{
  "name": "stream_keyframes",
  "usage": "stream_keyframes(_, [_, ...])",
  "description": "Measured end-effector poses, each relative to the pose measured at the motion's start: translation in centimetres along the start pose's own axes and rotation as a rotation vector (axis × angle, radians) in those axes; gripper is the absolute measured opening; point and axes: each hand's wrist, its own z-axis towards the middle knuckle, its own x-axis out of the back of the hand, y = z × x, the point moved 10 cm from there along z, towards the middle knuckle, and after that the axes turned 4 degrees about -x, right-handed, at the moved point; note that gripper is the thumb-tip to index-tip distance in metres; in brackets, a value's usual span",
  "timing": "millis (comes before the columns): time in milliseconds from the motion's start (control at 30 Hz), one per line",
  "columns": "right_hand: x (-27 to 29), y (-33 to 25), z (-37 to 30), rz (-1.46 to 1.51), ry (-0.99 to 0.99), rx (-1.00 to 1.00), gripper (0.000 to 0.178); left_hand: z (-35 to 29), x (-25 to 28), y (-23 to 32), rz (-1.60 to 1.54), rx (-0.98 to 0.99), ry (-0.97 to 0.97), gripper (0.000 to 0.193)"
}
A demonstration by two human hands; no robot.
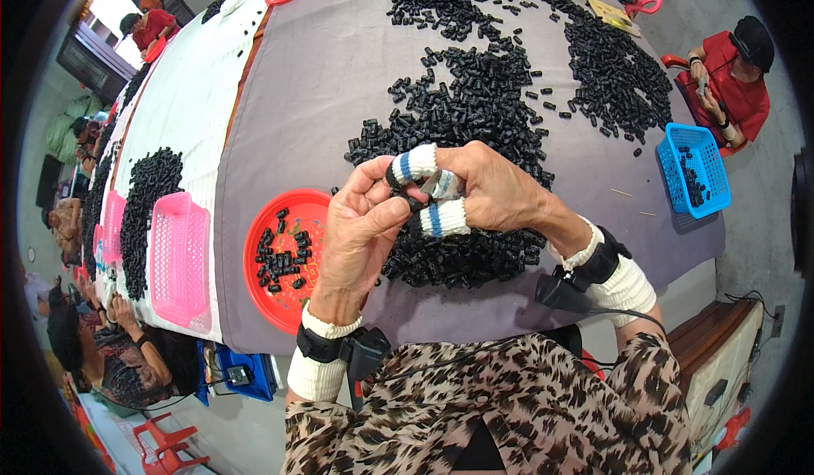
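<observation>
My left hand [365, 212] pinches a small black cylindrical part [412, 202] between thumb and fingers, in front of my chest. Close against it, my right hand [500, 188] curls round a small knife [432, 182], of which only a short grey blade shows; its handle is hidden in the fingers. White finger sleeves with blue stripes cover some of the right hand's fingers. Behind and below both hands spreads a large heap of similar black parts [475, 102]. To the left, a red round tray [253, 259] holds several loose black parts.
A grey cloth [314, 76] covers the table. At the right edge stands a blue basket [716, 182] with a few black parts, near a person in red [746, 93]. A pink basket [180, 259] and more heaps lie left, where other people sit.
</observation>
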Motion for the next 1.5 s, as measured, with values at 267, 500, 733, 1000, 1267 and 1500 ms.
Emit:
stream_keyframes(267, [-0.6, 1.1, 0.5, -0.077, -0.082, -0.077, 0.034, 0.0, 0.1, 0.6, 0.07, -0.003, -0.018, 0.045])
stream_keyframes(500, [-0.7, 0.8, 0.4, 0.012, -0.05, 0.014, 0.03, 0.0, -0.6, -0.3, 0.038, 0.03, -0.019, 0.04])
stream_keyframes(733, [-0.5, 0.6, 0.3, -0.092, 0.045, 0.039, 0.033, -0.7, 0.8, -0.5, 0.15, 0.034, 0.112, 0.031])
stream_keyframes(1000, [-0.2, 0.2, 0.1, -0.061, 0.051, 0.059, 0.034, -0.5, 0.4, -1.0, 0.025, 0.062, 0.058, 0.032])
stream_keyframes(1267, [-0.1, 0.7, 0.1, 0.022, 0.121, 0.052, 0.034, -0.3, 0.1, -1.0, -0.043, 0.011, 0.007, 0.03])
stream_keyframes(1500, [0.1, -0.3, -0.2, 0.007, 0.223, 0.06, 0.039, -0.4, 0.3, -0.7, -0.088, -0.021, 0.093, 0.033])
